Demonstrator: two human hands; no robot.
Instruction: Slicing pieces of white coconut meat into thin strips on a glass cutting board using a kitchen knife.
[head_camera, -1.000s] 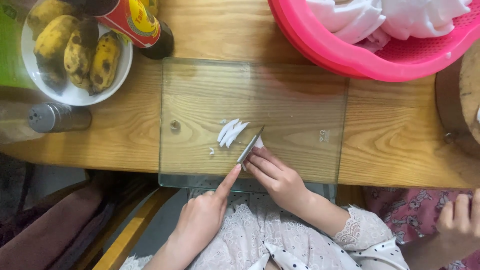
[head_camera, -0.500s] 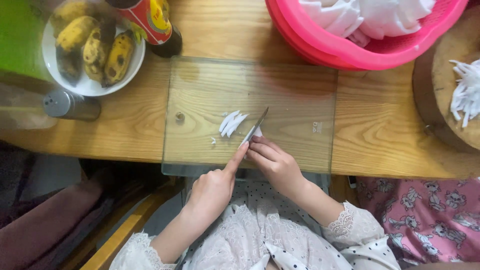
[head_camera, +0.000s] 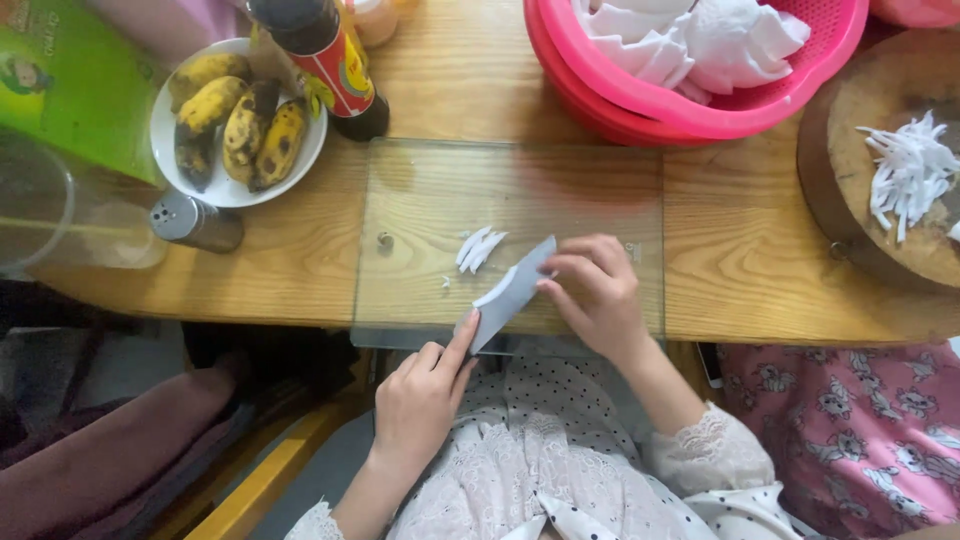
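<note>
Knife (head_camera: 512, 293) now flatter, beside slices (head_camera: 479, 248)

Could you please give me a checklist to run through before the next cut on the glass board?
1. Knife grip: the left hand holds the knife, with the index finger lying along the blade. Ok.
2. Finger clearance: the right hand has its fingertips right at the blade's far end. Not ok.
3. Hold on the white piece: it is mostly hidden by the blade and fingers. Cannot tell.
4. Cut slices: they lie apart from the blade. Ok.
5. Glass cutting board: it lies flat on the wooden table, but its near edge seems to overhang. Not ok.
</note>
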